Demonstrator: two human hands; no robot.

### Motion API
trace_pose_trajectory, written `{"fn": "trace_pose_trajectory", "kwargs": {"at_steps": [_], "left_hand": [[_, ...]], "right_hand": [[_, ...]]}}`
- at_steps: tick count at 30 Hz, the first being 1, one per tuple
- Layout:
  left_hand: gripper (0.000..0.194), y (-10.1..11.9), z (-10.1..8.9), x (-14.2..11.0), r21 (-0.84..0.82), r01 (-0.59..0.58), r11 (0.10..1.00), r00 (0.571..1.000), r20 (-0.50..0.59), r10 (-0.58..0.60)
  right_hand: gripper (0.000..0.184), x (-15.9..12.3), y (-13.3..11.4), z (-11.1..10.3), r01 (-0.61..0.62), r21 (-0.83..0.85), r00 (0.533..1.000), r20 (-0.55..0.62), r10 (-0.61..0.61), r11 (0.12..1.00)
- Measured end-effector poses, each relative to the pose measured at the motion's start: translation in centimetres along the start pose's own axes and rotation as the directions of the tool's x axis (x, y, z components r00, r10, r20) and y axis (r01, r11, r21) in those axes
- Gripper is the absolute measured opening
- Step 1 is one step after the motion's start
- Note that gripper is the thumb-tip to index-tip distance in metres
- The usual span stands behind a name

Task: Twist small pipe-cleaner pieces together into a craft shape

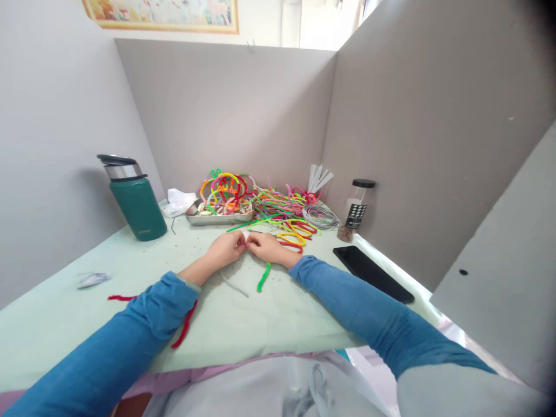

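Note:
My left hand [226,249] and my right hand [266,248] meet over the middle of the table, fingertips pinched close together. A tiny pinkish-red bit shows between them, too small and covered to name, with something whitish just behind. A short green pipe cleaner [263,277] lies on the cloth below my right hand. Below my left hand is a thin grey wire [235,286]. Red pipe cleaner pieces lie by my left sleeve, one [186,326] near the table's front edge and another [121,297] farther left. Scissors with yellow and red handles [292,238] rest just beyond my right wrist.
A metal tray [219,219] holds bent pipe cleaner shapes and small pieces. Beside it are loose pipe cleaners [278,202], a grey wire coil [320,216] and white strips [319,178]. A green bottle [139,208], clear jar [354,214] and black phone [373,274] flank the work area.

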State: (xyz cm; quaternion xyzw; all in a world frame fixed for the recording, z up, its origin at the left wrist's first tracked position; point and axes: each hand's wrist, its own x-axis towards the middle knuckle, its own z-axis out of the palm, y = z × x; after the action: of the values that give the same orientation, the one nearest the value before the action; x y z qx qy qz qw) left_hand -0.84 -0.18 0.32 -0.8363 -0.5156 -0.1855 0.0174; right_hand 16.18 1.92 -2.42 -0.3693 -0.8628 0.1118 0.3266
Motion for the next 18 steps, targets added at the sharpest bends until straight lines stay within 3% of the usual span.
{"fn": "trace_pose_trajectory", "kwargs": {"at_steps": [10, 18], "left_hand": [[0.014, 0.03, -0.05, 0.04, -0.008, -0.027, 1.000, 0.998, -0.058, 0.026], [0.015, 0.05, -0.22, 0.02, -0.016, -0.003, 1.000, 1.000, -0.018, 0.002]], "right_hand": [[0.012, 0.29, 0.72, 0.53, -0.009, 0.037, 1.000, -0.004, 0.009, 0.999], [0.010, 0.18, 0.57, 0.36, -0.015, 0.040, 1.000, -0.005, 0.015, 0.999]]}}
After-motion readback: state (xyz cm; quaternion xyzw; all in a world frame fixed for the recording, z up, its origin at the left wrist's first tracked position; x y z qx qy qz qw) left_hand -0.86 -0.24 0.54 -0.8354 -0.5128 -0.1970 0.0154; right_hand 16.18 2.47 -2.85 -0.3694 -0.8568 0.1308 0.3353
